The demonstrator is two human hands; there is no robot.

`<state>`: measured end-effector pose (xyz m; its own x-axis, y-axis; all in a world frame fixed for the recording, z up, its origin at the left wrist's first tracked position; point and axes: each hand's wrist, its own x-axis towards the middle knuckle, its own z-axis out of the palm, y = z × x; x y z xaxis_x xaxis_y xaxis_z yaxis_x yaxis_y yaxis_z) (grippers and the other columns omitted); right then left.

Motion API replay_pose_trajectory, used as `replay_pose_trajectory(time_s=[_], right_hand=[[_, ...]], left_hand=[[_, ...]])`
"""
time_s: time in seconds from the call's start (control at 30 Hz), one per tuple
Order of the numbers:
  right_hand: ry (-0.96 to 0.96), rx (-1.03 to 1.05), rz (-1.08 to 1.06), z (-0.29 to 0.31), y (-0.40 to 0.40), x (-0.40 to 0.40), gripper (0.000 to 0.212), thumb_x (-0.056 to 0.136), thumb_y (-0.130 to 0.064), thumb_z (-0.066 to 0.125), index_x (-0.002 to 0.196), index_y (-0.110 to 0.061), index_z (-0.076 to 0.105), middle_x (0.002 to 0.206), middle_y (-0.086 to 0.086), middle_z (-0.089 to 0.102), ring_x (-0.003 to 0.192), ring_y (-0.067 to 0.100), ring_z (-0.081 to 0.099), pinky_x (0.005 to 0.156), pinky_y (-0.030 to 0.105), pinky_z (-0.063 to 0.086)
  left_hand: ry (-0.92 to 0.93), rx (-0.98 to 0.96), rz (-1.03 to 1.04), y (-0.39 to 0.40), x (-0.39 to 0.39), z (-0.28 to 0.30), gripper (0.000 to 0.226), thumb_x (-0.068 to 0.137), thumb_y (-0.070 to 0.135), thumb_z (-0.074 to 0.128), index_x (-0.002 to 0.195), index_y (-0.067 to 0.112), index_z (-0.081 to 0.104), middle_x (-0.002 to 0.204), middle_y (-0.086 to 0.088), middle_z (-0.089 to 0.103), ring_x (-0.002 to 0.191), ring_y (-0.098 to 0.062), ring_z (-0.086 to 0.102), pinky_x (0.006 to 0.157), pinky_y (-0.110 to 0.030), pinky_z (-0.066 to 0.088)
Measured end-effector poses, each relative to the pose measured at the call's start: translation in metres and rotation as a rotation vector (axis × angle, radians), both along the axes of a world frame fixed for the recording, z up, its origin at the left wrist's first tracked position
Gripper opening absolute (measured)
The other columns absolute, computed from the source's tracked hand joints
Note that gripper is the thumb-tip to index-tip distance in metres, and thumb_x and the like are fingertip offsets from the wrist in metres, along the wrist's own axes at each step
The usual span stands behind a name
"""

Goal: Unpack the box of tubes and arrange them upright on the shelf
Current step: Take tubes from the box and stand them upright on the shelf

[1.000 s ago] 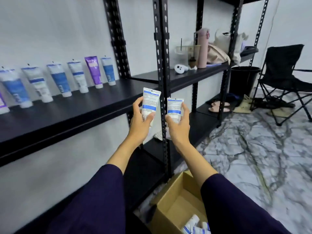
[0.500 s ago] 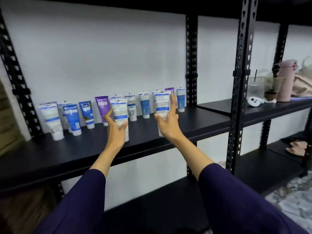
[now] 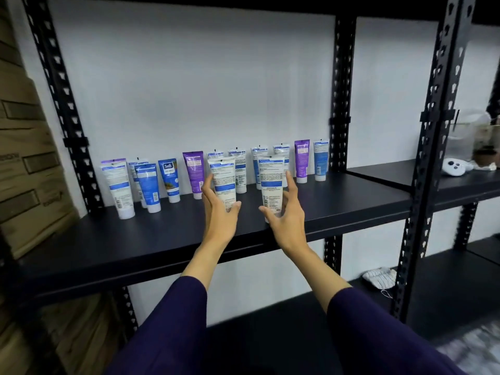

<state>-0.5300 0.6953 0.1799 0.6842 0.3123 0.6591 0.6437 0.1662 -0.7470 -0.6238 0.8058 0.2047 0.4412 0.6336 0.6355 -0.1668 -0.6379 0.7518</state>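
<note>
Left hand (image 3: 220, 212) grip holds white blue-banded tube (image 3: 223, 182) upright; right hand (image 3: 284, 212) grip holds its twin (image 3: 271, 185), over black shelf (image 3: 162, 239).

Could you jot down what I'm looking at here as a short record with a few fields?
Place: black metal shelf against a white wall
Left hand: grips a white plastic tube with a blue band, upright
Right hand: grips a second white tube with a blue band, upright
Already shelved: row of blue, white and purple tubes standing on their caps
Left side: stacked cardboard cartons
</note>
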Motion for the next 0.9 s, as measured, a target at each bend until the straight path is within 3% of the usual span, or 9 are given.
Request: replay_pose_trajectory(time_s=[0.03, 0.13, 0.27, 0.33, 0.5, 0.73, 0.9], right_hand=[[-0.028, -0.016, -0.022, -0.004, -0.002, -0.002, 0.100, 0.080, -0.016, 0.076, 0.148, -0.046, 0.009, 0.135, -0.002, 0.048, 0.121, 0.009, 0.050, 0.100, 0.027, 0.047], [-0.106, -0.069, -0.117, -0.010, -0.005, -0.007, 0.096, 0.082, -0.020, 0.074, 0.149, -0.043, 0.010, 0.135, -0.001, 0.040, 0.114, -0.002, 0.043, 0.089, 0.006, 0.039], [-0.164, -0.290, -0.186, -0.005, -0.002, -0.011, 0.087, 0.091, -0.018, 0.063, 0.149, -0.046, 0.005, 0.114, 0.002, 0.049, 0.088, 0.010, 0.052, 0.078, 0.027, 0.049], [-0.175, -0.394, -0.188, 0.003, 0.004, -0.009, 0.089, 0.092, -0.018, 0.060, 0.148, -0.048, -0.001, 0.109, 0.003, 0.049, 0.079, 0.014, 0.051, 0.071, 0.028, 0.046], [-0.201, -0.538, -0.044, 0.020, 0.038, -0.005, 0.099, 0.089, -0.016, 0.061, 0.142, -0.057, -0.011, 0.112, 0.009, 0.051, 0.095, 0.031, 0.059, 0.084, 0.042, 0.048], [-0.282, -0.614, 0.081, 0.029, 0.117, -0.017, 0.115, 0.085, -0.015, 0.069, 0.136, -0.058, -0.025, 0.114, 0.016, 0.054, 0.101, 0.037, 0.059, 0.089, 0.047, 0.048], [-0.292, -0.648, 0.089, 0.030, 0.162, -0.017, 0.109, 0.089, -0.013, 0.063, 0.141, -0.049, -0.025, 0.123, 0.020, 0.050, 0.098, 0.038, 0.059, 0.087, 0.048, 0.049]], left_hand=[[0.027, 0.025, 0.053, 0.000, 0.001, -0.002, 0.089, 0.084, -0.002, 0.066, 0.144, 0.031, 0.009, 0.149, -0.004, 0.026, 0.131, -0.014, 0.037, 0.100, -0.030, 0.043], [0.160, 0.121, 0.276, -0.006, 0.002, -0.010, 0.091, 0.086, 0.012, 0.068, 0.146, 0.037, 0.004, 0.146, -0.005, 0.026, 0.131, -0.021, 0.036, 0.093, -0.041, 0.050], [0.279, 0.212, 0.354, -0.005, 0.000, -0.013, 0.085, 0.093, 0.020, 0.060, 0.150, 0.034, -0.002, 0.145, -0.010, 0.026, 0.125, -0.027, 0.043, 0.089, -0.042, 0.050], [0.338, 0.219, 0.344, 0.004, -0.004, -0.010, 0.087, 0.094, 0.019, 0.057, 0.149, 0.037, -0.007, 0.147, -0.012, 0.025, 0.122, -0.032, 0.048, 0.090, -0.045, 0.050], [0.539, 0.234, 0.300, 0.051, -0.024, 0.000, 0.093, 0.094, 0.016, 0.057, 0.148, 0.035, -0.017, 0.149, -0.015, 0.025, 0.124, -0.036, 0.047, 0.098, -0.047, 0.043], [0.500, 0.212, 0.331, 0.126, -0.057, 0.003, 0.095, 0.090, 0.009, 0.063, 0.151, 0.031, -0.006, 0.155, -0.013, 0.022, 0.137, -0.029, 0.035, 0.104, -0.044, 0.037], [0.505, 0.213, 0.297, 0.156, -0.051, 0.000, 0.095, 0.089, 0.012, 0.065, 0.150, 0.033, -0.005, 0.153, -0.009, 0.025, 0.135, -0.027, 0.038, 0.107, -0.044, 0.036]])
